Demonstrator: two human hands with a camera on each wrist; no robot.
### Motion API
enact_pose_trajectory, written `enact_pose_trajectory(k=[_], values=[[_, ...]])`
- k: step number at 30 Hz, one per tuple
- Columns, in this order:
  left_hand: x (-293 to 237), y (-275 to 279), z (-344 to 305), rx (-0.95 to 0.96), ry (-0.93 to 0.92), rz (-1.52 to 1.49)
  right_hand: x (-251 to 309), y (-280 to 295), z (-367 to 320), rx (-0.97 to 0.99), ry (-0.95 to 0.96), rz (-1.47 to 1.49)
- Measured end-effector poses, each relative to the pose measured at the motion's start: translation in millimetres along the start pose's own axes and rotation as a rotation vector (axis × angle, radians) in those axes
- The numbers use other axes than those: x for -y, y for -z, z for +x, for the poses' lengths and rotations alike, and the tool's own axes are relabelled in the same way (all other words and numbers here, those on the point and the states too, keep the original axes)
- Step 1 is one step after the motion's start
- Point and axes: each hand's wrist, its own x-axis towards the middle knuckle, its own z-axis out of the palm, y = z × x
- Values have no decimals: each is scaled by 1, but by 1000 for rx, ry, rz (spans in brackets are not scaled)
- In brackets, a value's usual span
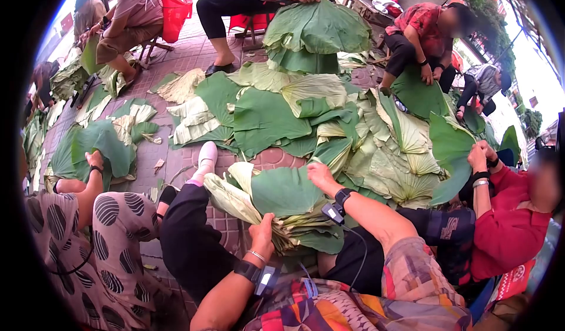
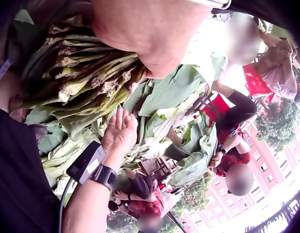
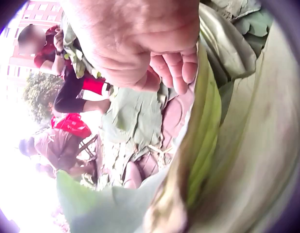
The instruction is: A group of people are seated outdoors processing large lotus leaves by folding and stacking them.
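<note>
A thick bundle of folded lotus leaves (image 1: 285,192) lies across the lap, green on top with pale folded leaves at its left. My left hand (image 1: 262,234) grips the bundle's near edge, thumb on top; its other fingers are hidden. In the left wrist view, the gathered brown stem ends of the bundle (image 2: 86,80) show beside this hand (image 2: 150,36). At the bundle's far right edge is my right hand (image 1: 321,176). The left wrist view shows the right hand (image 2: 119,136) with palm exposed and fingers extended, nothing held. Its fingers (image 3: 173,73) come close to a leaf edge in the right wrist view.
A broad heap of lotus leaves (image 1: 265,119) covers the paving ahead, with more pale leaves (image 1: 388,166) at right. Seated people surround it, one holding a large leaf bundle (image 1: 318,33). A neighbour in a red top (image 1: 509,225) sits close at right, a patterned-clothed person (image 1: 106,242) at left.
</note>
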Motion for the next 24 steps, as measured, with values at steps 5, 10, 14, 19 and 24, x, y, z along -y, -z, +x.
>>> enact_pose_trajectory(k=[5,10,14,19,24], values=[[4,0,-1,29,-42,-3,-4,68,7,-119,-26,-754],[3,0,-2,29,-35,7,-19,95,30,-81,-80,-1067],[1,-2,-2,-10,-22,27,-39,99,47,-74,-27,-1214],[-7,-7,-8,-9,15,18,-24,113,43,-47,113,-1262],[-15,-10,-19,-36,-28,65,3,153,43,-255,88,-1170]])
